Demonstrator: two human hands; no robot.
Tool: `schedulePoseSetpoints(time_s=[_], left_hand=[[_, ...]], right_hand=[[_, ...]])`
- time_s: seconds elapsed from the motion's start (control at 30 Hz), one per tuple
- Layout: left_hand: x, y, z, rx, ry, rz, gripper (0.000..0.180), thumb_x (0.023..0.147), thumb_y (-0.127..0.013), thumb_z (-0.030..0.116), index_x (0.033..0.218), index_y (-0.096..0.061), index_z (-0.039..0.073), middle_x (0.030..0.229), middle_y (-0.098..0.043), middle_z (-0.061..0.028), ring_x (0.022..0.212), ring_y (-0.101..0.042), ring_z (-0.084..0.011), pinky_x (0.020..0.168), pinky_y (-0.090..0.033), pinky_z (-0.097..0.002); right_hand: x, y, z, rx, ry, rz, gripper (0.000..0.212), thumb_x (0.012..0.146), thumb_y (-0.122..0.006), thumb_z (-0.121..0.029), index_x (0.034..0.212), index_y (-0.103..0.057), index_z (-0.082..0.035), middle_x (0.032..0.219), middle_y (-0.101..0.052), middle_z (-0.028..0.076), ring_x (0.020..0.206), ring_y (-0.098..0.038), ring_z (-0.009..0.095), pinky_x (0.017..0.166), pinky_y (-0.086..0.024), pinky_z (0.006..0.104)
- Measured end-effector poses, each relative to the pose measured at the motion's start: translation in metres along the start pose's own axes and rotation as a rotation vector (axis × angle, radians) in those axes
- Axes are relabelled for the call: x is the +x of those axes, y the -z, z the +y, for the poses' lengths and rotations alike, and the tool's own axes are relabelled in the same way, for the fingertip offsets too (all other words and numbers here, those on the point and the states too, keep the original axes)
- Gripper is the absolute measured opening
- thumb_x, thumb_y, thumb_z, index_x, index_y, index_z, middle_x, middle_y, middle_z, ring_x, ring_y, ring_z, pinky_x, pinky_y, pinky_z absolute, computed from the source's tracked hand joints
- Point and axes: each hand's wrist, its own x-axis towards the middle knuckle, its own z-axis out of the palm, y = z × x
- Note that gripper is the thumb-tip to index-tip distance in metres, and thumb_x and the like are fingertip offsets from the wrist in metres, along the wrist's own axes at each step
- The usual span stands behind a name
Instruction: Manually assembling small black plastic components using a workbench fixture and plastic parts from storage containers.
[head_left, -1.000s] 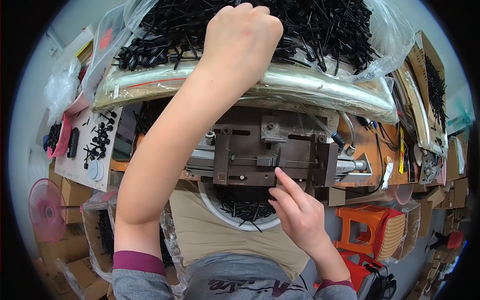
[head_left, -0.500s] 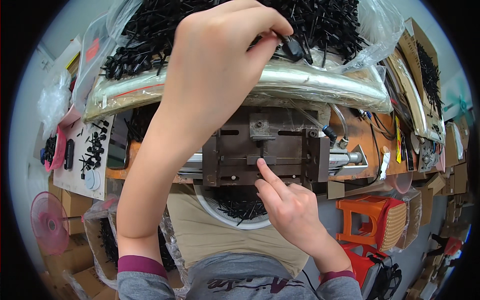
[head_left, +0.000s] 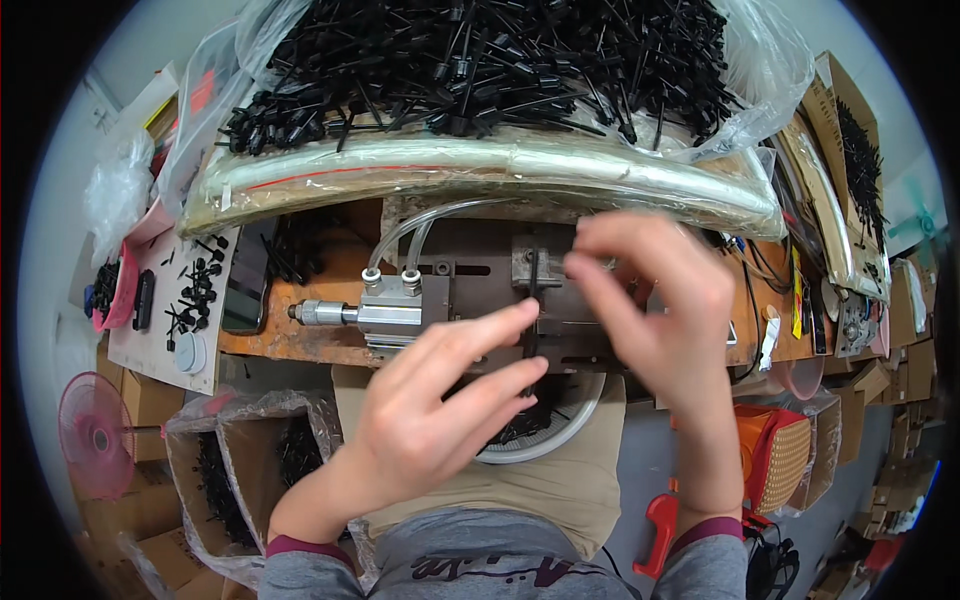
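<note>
Clock directions are taken from the dark metal fixture [head_left: 490, 297], with 12 o'clock pointing away from the person. The fixture stands on the wooden worktop [head_left: 290, 345]. A slender black part [head_left: 533, 272] lies lengthwise along the 12-to-6 line over the fixture's middle, its lower portion partly hidden by fingers.

The left hand [head_left: 425, 410] reaches in from 7 o'clock. Its fingers are spread, the tips at the black part; whether they grip it cannot be told. The right hand [head_left: 670, 300] is at 3 o'clock, slightly blurred, with thumb and fingers apart and nothing visible between them; it is near the part without touching it.

At 9 o'clock, a silver cylinder [head_left: 392, 312] adjoins the fixture, and clear tubes [head_left: 418, 222] curve up from its fittings. Farther out in the same direction lies a dark phone [head_left: 247, 285]. At 12 o'clock, a large pile of black parts [head_left: 480, 75] sits behind a plastic-wrapped edge [head_left: 480, 165]. At 6 o'clock, a white-rimmed basket [head_left: 567, 437] contains dark pieces.
</note>
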Motion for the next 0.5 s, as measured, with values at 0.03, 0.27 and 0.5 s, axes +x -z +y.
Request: schedulePoseSetpoints(time_s=[0.03, 0.27, 0.5], left_hand=[[-0.005, -0.003, 0.002, -0.006, 0.016, -0.024, 0.035, 0.067, -0.08, 0.004, 0.101, -0.073, 0.003, 0.127, -0.061, -0.0183, 0.097, -0.065, -0.0266, 0.082, -0.054, -0.0352], [-0.032, -0.049, 0.0, 0.091, 0.043, 0.035, 0.031, 0.07, -0.079, 0.004, 0.098, -0.069, -0.003, 0.124, -0.063, -0.0224, 0.088, -0.07, -0.028, 0.076, -0.057, -0.0331], [-0.036, -0.067, -0.006, 0.268, 0.033, -0.034, 0.025, 0.072, -0.077, 0.008, 0.095, -0.07, 0.001, 0.124, -0.065, -0.016, 0.072, -0.068, -0.0202, 0.064, -0.054, -0.027]], right_hand=[[0.012, 0.0, 0.003, -0.032, 0.016, 0.031, 0.016, 0.077, -0.074, -0.001, 0.091, -0.068, -0.003, 0.094, -0.069, 0.007, 0.061, -0.061, 0.013, 0.054, -0.048, 0.0253], [0.091, -0.032, 0.044, -0.433, 0.375, 0.203, 0.008, 0.074, -0.069, -0.005, 0.08, -0.066, -0.008, 0.084, -0.059, 0.003, 0.073, -0.065, 0.021, 0.061, -0.053, 0.0349], [0.102, -0.041, 0.057, -0.533, 0.397, 0.094, 0.014, 0.075, -0.072, -0.01, 0.087, -0.066, -0.011, 0.089, -0.061, 0.001, 0.074, -0.064, 0.023, 0.063, -0.052, 0.0352]])
